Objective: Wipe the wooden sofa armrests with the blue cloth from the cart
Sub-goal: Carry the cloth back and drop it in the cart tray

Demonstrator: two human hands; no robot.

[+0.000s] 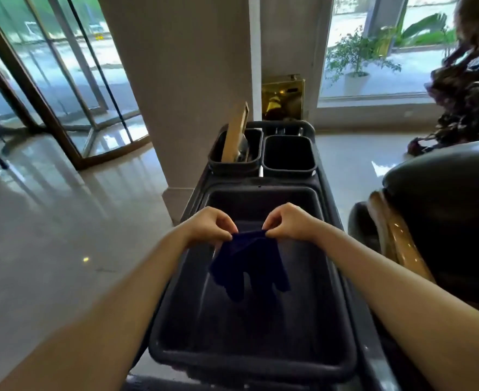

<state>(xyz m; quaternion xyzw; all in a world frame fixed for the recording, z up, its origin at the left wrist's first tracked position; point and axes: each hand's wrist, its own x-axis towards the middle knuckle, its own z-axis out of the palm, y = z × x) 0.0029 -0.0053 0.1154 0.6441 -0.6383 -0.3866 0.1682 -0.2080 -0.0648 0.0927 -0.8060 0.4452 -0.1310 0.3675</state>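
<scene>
A dark blue cloth (249, 266) hangs above the big grey tub (249, 362) of the cart. My left hand (208, 225) pinches its upper left edge and my right hand (287, 221) pinches its upper right edge, the two hands close together. The cloth droops in folds below my fingers, clear of the tub floor. At the right stands a dark leather sofa (452, 198) with a glossy wooden armrest (396, 235) beside the cart.
Two small dark bins (289, 153) sit at the cart's far end, the left one holding a wooden-handled tool (235, 134). A square pillar (182, 94) rises just behind the cart. A glass revolving door (49, 80) is at the left, over shiny marble floor (49, 221).
</scene>
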